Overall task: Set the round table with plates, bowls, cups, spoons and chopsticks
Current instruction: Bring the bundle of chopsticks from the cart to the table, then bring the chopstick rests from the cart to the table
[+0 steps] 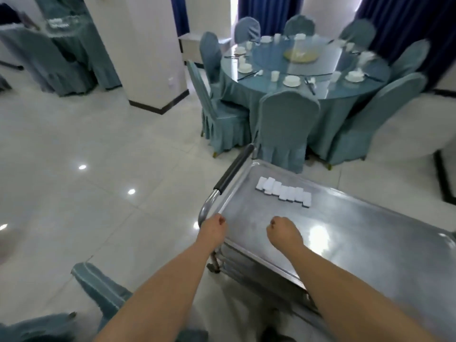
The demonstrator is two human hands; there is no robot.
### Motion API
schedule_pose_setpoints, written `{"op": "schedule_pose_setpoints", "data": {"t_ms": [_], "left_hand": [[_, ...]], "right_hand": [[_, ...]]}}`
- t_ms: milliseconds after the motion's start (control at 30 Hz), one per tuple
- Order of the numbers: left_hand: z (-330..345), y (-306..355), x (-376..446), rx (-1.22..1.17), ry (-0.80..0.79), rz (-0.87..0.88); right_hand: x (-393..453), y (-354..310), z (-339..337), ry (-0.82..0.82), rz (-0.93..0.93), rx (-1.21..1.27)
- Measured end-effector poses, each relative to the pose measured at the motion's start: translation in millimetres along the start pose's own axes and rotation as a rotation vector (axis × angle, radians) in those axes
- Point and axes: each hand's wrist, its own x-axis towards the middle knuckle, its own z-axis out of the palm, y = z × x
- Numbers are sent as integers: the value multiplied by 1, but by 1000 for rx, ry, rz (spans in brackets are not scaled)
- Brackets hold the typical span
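The round table (350, 91), draped in teal cloth, stands at the back right. White plates with bowls (291, 80), cups (274, 75), spoons and dark chopsticks (310, 85) lie around its rim. Close to me is a steel trolley (345, 233) with a row of small white rectangular pieces (283, 192) on its top. My left hand (214, 226) is curled at the trolley's near left corner, just below the handle bend. My right hand (283, 230) is a loose fist above the trolley top. Neither hand shows anything in it.
Teal-covered chairs (286, 124) ring the table, one standing between trolley and table. The trolley's black-gripped handle (234, 169) points at that chair. A white pillar (138, 50) stands to the left, another covered table (69, 45) at the far left, and a chair back (98, 287) by my left arm.
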Motion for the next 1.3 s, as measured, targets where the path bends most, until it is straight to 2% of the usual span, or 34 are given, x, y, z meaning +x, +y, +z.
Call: {"op": "schedule_pose_setpoints", "data": {"t_ms": [133,200,500,633,767,900,1133,1300], "left_hand": [[41,55,29,136,-86,70],[56,76,44,119,-131,67],[98,145,114,88,-157,-58],[108,155,137,112,-152,-101],[120,162,169,139,-126,-118],[137,163,213,308,-96,-48],[176,163,270,463,-189,-46],[190,167,290,513,-254,-113]], "right_hand": [[24,63,-20,27,143,28],[40,84,-29,20,187,40],[129,135,-54,-75,247,118],[157,136,-56,-140,266,155],[184,134,-52,-152,361,212],[209,132,-37,-110,484,195],[248,128,-5,-75,617,170],[271,111,12,-74,624,107]]}}
